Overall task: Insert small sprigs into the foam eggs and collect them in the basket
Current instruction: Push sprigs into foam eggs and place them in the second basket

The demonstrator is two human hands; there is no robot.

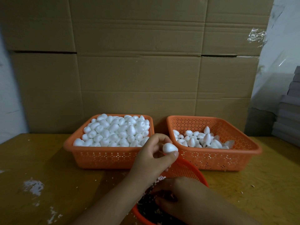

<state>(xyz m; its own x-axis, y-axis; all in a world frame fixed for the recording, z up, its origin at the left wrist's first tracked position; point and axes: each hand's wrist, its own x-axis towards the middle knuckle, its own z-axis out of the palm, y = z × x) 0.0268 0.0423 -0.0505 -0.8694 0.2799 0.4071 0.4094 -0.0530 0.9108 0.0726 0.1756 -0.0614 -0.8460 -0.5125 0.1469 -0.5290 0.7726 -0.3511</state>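
My left hand (152,158) holds one white foam egg (169,148) between thumb and fingers, raised in front of the gap between two orange baskets. The left basket (103,157) is heaped with plain foam eggs (116,130). The right basket (240,153) holds a thinner layer of eggs (201,139), some showing dark spots. My right hand (183,198) reaches down into a round orange basket (186,168) of small dark and pink sprigs (151,207), fingers curled among them; whether it pinches a sprig is hidden.
All baskets stand on a yellowish wooden table (48,176) with white crumbs and smears (32,186) at the left. A cardboard wall (138,62) closes off the back. Grey stacked boards (289,117) and clear plastic sheeting (276,62) sit at the right.
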